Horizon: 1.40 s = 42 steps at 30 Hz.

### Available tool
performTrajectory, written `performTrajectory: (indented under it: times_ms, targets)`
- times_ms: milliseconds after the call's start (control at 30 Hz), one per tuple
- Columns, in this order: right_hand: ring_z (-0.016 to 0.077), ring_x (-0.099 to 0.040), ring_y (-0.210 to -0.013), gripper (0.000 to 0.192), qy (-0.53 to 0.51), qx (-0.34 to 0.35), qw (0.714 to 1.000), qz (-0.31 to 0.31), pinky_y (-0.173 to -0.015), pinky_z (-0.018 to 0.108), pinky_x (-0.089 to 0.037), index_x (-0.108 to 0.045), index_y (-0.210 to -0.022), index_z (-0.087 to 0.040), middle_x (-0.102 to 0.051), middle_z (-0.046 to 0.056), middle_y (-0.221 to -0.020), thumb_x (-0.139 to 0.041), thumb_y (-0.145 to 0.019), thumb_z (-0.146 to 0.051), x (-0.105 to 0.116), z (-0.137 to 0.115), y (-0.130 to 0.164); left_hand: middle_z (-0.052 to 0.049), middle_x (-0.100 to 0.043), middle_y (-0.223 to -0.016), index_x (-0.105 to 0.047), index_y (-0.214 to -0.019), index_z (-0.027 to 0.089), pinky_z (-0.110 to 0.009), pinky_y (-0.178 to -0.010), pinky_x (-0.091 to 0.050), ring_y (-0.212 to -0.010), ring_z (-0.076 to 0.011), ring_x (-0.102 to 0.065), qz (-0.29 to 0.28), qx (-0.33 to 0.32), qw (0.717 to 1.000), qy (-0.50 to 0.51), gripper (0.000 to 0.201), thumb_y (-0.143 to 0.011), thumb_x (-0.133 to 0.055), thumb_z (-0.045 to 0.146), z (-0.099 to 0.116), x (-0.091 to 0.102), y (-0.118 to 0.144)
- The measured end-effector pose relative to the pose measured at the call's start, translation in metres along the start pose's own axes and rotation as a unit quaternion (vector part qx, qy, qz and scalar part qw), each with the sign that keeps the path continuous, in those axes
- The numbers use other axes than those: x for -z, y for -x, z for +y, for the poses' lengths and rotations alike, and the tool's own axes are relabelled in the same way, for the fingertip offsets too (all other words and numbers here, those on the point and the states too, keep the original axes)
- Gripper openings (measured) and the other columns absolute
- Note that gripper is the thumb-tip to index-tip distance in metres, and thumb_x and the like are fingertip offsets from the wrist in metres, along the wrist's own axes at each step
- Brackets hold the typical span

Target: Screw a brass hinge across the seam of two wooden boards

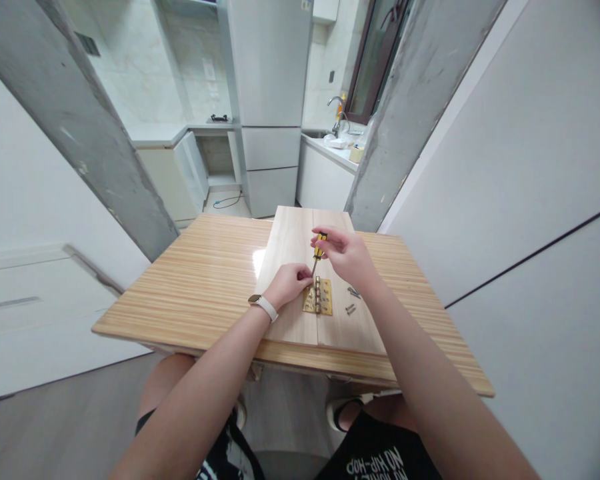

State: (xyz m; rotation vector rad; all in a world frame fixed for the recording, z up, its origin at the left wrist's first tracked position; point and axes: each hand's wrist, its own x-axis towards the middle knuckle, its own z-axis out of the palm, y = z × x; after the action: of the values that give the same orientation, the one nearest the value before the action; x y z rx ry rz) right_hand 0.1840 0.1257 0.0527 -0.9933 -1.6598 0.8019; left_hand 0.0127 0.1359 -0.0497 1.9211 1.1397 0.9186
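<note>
While your left hand (291, 280) curls with its fingertips pressed down just left of the brass hinge (318, 297), that hinge lies across the seam of two boards (300, 267) on the table (190, 287). Your right hand (345, 255) is clamped on the yellow screwdriver (319, 250), tip at the hinge's far edge. Loose screws (351, 300) lie to the right.

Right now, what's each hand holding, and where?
Right hand grips the screwdriver by its yellow handle. Left hand rests by the hinge; any hold unclear.
</note>
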Motion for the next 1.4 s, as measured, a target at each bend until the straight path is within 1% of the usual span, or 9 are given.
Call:
performTrajectory:
  times_ms: [167,367,500,633,800,900,1000,1233,1400]
  targets:
    - [0.0262,-0.078,-0.094,0.028,0.055,0.019,0.997,0.042,-0.085,0.043,-0.064,-0.079,-0.114,-0.025,-0.082,0.006,-0.106,-0.073,-0.088,-0.033,-0.006,-0.001,0.0,-0.003,-0.074,-0.08,-0.074,-0.083,0.016,-0.028,-0.072,-0.048,-0.074,-0.0163,-0.064,0.003,0.002,1.0,-0.006,0.007,-0.085,-0.072,0.022,0.001,0.0,0.0]
    - [0.0264,-0.078,-0.087,0.028,0.106,0.034,0.988,0.108,-0.081,0.041,-0.062,-0.079,-0.109,-0.025,-0.082,0.005,-0.1,-0.08,-0.085,-0.04,-0.013,-0.005,0.005,-0.003,-0.073,-0.079,-0.074,-0.083,0.016,-0.028,-0.07,-0.046,-0.073,-0.0164,-0.063,0.002,0.002,1.0,-0.02,0.005,-0.084,-0.072,0.02,0.001,0.001,0.001]
    - [0.0239,-0.076,-0.084,0.026,0.132,0.045,0.981,0.137,-0.073,0.036,-0.06,-0.073,-0.1,-0.024,-0.079,0.005,-0.094,-0.079,-0.086,-0.046,-0.017,-0.006,0.007,-0.002,-0.073,-0.079,-0.073,-0.083,0.016,-0.028,-0.071,-0.046,-0.073,-0.0159,-0.063,-0.002,0.002,1.0,-0.017,0.004,-0.085,-0.071,0.018,0.002,0.002,0.001]
    - [0.0236,-0.076,-0.094,0.029,0.026,0.015,0.996,0.082,-0.063,0.03,-0.059,-0.067,-0.103,-0.024,-0.077,0.009,-0.116,-0.076,-0.087,-0.046,-0.016,-0.001,0.003,-0.003,-0.073,-0.079,-0.074,-0.083,0.016,-0.028,-0.071,-0.046,-0.074,-0.0162,-0.063,-0.004,0.001,1.0,-0.012,0.004,-0.085,-0.072,0.019,-0.001,0.001,0.0]
    - [0.0227,-0.076,-0.096,0.039,-0.038,0.001,0.999,0.017,-0.069,0.032,-0.06,-0.068,-0.125,-0.025,-0.077,0.007,-0.105,-0.069,-0.093,-0.046,-0.013,0.005,0.003,-0.003,-0.073,-0.078,-0.074,-0.082,0.016,-0.028,-0.071,-0.046,-0.073,-0.0161,-0.063,0.001,-0.002,1.0,-0.007,0.007,-0.086,-0.072,0.021,-0.003,0.0,-0.001]
    - [0.0233,-0.075,-0.102,0.041,-0.046,0.003,0.999,-0.012,-0.07,0.032,-0.058,-0.066,-0.133,-0.025,-0.077,0.009,-0.108,-0.059,-0.099,-0.046,-0.007,0.003,0.006,-0.003,-0.073,-0.077,-0.075,-0.082,0.016,-0.027,-0.069,-0.045,-0.072,-0.016,-0.062,-0.001,-0.001,1.0,-0.012,0.007,-0.086,-0.072,0.021,-0.001,0.0,0.0]
    - [0.0244,-0.075,-0.107,0.041,-0.052,0.002,0.998,-0.042,-0.072,0.034,-0.059,-0.067,-0.134,-0.025,-0.077,0.011,-0.115,-0.058,-0.099,-0.045,-0.001,0.0,0.007,-0.003,-0.074,-0.079,-0.074,-0.082,0.015,-0.027,-0.071,-0.046,-0.073,-0.0161,-0.063,-0.001,-0.004,1.0,-0.011,0.006,-0.085,-0.072,0.02,0.0,0.0,0.0]
    - [0.0266,-0.078,-0.1,0.035,-0.064,-0.03,0.997,-0.003,-0.073,0.037,-0.062,-0.071,-0.118,-0.023,-0.079,0.009,-0.107,-0.069,-0.09,-0.044,0.0,-0.001,0.003,-0.003,-0.074,-0.08,-0.074,-0.084,0.015,-0.027,-0.072,-0.047,-0.075,-0.0161,-0.065,0.001,-0.009,1.0,-0.01,0.004,-0.086,-0.072,0.018,-0.004,-0.001,-0.001]
    - [0.0256,-0.078,-0.096,0.028,-0.034,0.006,0.999,0.011,-0.084,0.041,-0.063,-0.074,-0.112,-0.023,-0.079,0.008,-0.106,-0.072,-0.088,-0.039,-0.009,0.002,0.001,-0.002,-0.073,-0.078,-0.073,-0.082,0.015,-0.027,-0.071,-0.046,-0.072,-0.0152,-0.062,-0.004,-0.014,1.0,-0.017,0.004,-0.085,-0.072,0.017,-0.002,0.0,-0.001]
